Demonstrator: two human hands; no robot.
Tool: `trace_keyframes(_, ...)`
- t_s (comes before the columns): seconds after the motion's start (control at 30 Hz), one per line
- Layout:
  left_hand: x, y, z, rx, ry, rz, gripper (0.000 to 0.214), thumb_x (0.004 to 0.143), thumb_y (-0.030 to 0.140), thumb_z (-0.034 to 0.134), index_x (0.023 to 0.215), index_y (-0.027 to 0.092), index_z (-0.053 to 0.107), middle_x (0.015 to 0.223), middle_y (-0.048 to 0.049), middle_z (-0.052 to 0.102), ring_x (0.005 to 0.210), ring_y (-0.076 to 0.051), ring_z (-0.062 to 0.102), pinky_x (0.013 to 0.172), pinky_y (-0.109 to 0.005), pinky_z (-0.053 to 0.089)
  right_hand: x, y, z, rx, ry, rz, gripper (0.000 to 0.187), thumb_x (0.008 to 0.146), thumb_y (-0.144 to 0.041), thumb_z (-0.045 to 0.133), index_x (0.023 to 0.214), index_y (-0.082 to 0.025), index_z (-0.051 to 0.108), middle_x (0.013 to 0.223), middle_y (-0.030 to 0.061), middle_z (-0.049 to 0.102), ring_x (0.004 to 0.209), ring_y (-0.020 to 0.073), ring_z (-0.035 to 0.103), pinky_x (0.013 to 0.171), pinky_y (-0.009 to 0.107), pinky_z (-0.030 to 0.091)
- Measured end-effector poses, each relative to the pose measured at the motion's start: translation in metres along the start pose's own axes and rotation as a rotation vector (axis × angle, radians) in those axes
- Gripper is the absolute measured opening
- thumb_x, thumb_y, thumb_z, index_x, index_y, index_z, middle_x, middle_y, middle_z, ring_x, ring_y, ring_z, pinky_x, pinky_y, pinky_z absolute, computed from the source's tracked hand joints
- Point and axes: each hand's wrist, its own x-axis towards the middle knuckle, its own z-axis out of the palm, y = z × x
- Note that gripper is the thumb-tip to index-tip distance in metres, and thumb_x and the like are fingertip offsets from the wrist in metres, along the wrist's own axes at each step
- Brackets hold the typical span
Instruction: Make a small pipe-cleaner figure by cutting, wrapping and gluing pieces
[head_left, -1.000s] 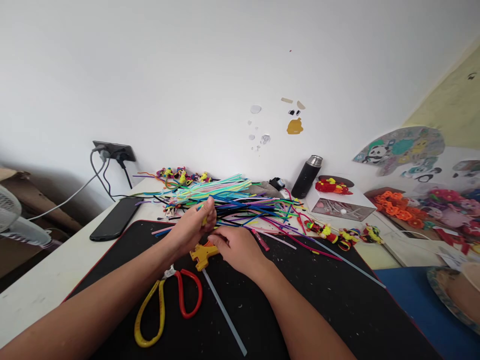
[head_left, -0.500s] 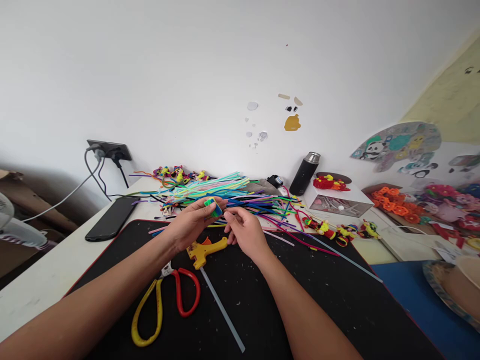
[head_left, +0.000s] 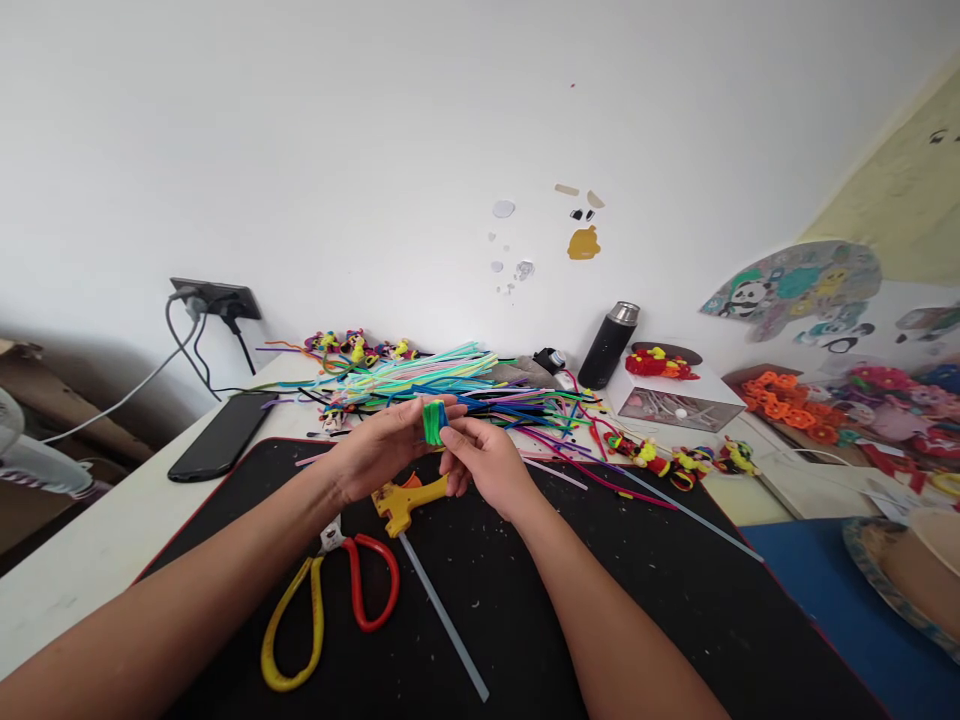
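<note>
A small green and blue coiled piece (head_left: 433, 421) is pinched between both my hands above a black mat (head_left: 525, 620). My left hand (head_left: 382, 445) grips it from the left with thumb and fingers closed. The fingers of my right hand (head_left: 484, 462) close on its right side. Just under my hands lies a yellow glue gun (head_left: 405, 500) with a clear glue stick (head_left: 442, 615) trailing toward me. Behind my hands spreads a big pile of coloured pipe cleaners (head_left: 450, 385).
Scissors (head_left: 322, 600) with red and yellow handles lie on the mat at the left. A black phone (head_left: 217, 436) sits on the white table, cables above it. A dark flask (head_left: 611, 345), a small white box (head_left: 675, 400) and several small figures (head_left: 675, 462) stand to the right.
My hands rose from the glue gun and the pile and came together. The green and blue piece turned in my left fingers, and my right fingers closed on it.
</note>
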Motion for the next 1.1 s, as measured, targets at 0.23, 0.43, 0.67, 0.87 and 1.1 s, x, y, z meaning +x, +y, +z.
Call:
trace_keyframes(0.23,0.001,0.002,-0.005,0.099,-0.056,0.005,0.038,0.077,0.054,0.091,0.093,0.021,0.085,0.099,-0.0121,0.083,0.094,-0.031,0.074,0.089,-0.041,0.055,-0.003,-0.003,0.000,0.034,-0.067,0.048,0.053,0.085,-0.070,0.074,0.098,-0.019,0.065,0.067,-0.0032,0.068,0.045,0.0124,0.065,0.042,0.020,0.046)
trace_keyframes(0.43,0.001,0.000,-0.003,0.061,-0.015,0.041,0.038,0.071,0.051,0.096,0.090,0.020,0.085,0.099,-0.0122,0.083,0.092,-0.030,0.075,0.080,-0.037,0.056,-0.003,-0.003,0.001,0.070,-0.070,0.058,0.055,0.085,-0.071,0.075,0.101,-0.019,0.066,0.069,-0.0026,0.069,0.045,0.0123,0.065,0.041,0.020,0.046)
trace_keyframes(0.67,0.002,-0.007,-0.002,-0.070,0.001,0.094,0.032,0.080,0.041,0.093,0.101,0.017,0.083,0.111,-0.0127,0.083,0.083,-0.025,0.075,0.071,-0.033,0.058,-0.002,0.002,0.004,-0.010,-0.059,-0.031,0.063,0.090,-0.066,0.073,0.132,-0.020,0.064,0.071,-0.0039,0.068,0.045,0.0131,0.065,0.041,0.021,0.049)
trace_keyframes(0.87,0.001,-0.008,0.001,-0.029,-0.020,0.082,0.031,0.083,0.039,0.091,0.103,0.017,0.083,0.111,-0.0128,0.083,0.078,-0.023,0.074,0.069,-0.032,0.057,-0.002,0.010,0.008,-0.134,0.017,-0.073,0.043,0.096,-0.055,0.069,0.120,-0.019,0.068,0.067,-0.0048,0.065,0.045,0.0126,0.062,0.043,0.022,0.050)
trace_keyframes(1.1,0.002,0.007,-0.015,0.117,-0.083,0.001,0.041,0.083,0.040,0.091,0.117,0.018,0.083,0.121,-0.0160,0.082,0.105,-0.028,0.075,0.092,-0.034,0.054,-0.003,0.009,0.008,-0.153,-0.039,-0.007,0.037,0.098,-0.055,0.067,0.106,-0.018,0.067,0.067,-0.0032,0.066,0.045,0.0127,0.063,0.043,0.021,0.048)
